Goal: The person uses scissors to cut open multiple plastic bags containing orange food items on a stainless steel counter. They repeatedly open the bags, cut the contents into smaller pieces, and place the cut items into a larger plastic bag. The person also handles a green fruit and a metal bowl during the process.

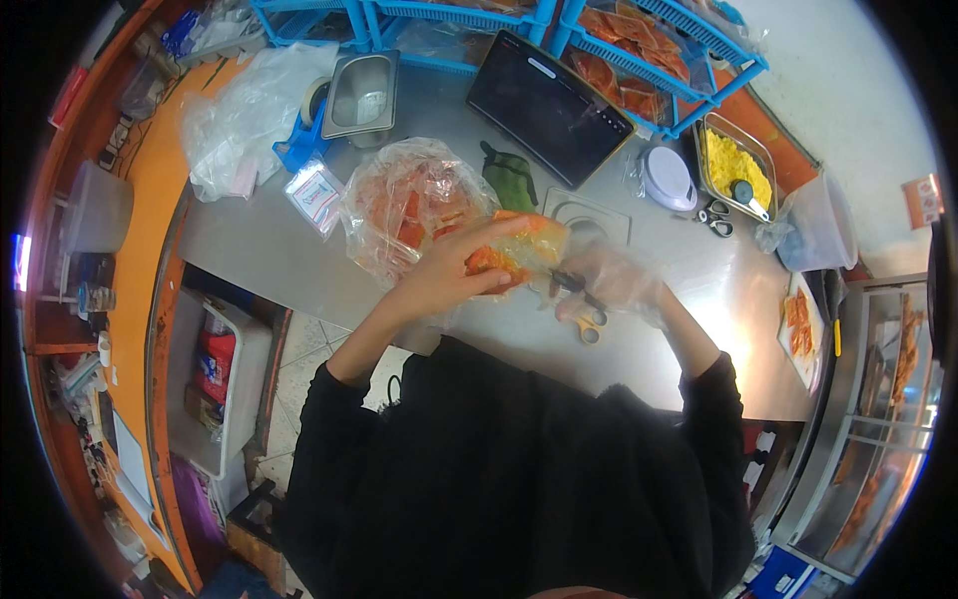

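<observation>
Near the middle of the steel counter, my bare left hand (456,262) grips a small clear plastic bag (524,251) with orange-yellow food inside. At the bag's right end is my right hand (610,277), in a loose clear plastic glove and closed on a dark handle (569,281); the tool's other end is hidden. Below that hand, scissors with yellowish handles (591,329) lie on the counter. A large clear bag of reddish-orange pieces (408,202) sits left of and behind my left hand. A green cloth pouch (510,178) lies just behind the small bag.
Farther back stand a tablet (550,108), a steel container (363,93) and blue plastic racks (644,67) with packed food. To the right are a round white device (668,178), black scissors (716,219), a tray of yellow food (737,168) and a plastic tub (819,224).
</observation>
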`<action>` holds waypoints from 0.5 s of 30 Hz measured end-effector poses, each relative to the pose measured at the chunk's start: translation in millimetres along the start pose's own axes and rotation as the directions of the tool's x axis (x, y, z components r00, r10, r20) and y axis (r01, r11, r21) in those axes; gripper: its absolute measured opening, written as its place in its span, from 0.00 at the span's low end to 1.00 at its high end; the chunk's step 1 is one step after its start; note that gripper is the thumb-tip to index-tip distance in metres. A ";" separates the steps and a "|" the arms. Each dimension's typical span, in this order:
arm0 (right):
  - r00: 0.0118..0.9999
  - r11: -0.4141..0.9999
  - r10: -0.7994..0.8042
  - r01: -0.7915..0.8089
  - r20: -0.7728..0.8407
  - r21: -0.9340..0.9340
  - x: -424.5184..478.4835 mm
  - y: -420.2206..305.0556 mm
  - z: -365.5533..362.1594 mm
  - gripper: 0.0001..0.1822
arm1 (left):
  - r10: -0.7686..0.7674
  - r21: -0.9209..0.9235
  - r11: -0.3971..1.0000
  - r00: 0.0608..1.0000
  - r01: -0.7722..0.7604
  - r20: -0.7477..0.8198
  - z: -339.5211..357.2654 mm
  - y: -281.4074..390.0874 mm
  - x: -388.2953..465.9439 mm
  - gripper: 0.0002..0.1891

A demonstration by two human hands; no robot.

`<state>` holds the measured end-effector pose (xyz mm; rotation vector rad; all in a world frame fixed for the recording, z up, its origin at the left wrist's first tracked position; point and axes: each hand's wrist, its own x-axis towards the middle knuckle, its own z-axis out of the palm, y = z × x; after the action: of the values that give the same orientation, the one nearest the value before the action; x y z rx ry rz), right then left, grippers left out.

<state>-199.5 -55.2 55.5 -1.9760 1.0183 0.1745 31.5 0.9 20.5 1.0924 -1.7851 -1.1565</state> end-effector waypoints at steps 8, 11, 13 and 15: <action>0.989 0.985 -0.142 0.136 -0.049 -0.109 8.4 -0.1 0.3 0.19 | 0.039 -0.002 0.999 0.999 -0.039 -0.026 1.1 -0.2 2.4 0.30; 0.996 0.984 -0.086 0.089 0.024 -0.156 15.5 -2.0 -6.4 0.22 | 0.050 -0.015 0.999 0.998 -0.051 -0.039 0.3 -4.3 5.1 0.31; 0.994 0.963 -0.107 0.109 0.022 -0.245 17.8 -1.6 -7.4 0.25 | 0.037 -0.023 0.999 0.999 -0.037 -0.030 -0.8 -3.2 5.6 0.31; 0.984 0.925 -0.173 0.146 -0.046 -0.352 15.4 -2.8 -6.7 0.27 | 0.014 -0.025 1.000 1.000 -0.014 0.006 -0.9 -1.3 6.6 0.32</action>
<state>-189.1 -68.6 54.1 -2.3940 0.9152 0.2010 30.3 -5.7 20.5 1.0609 -1.7759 -1.1718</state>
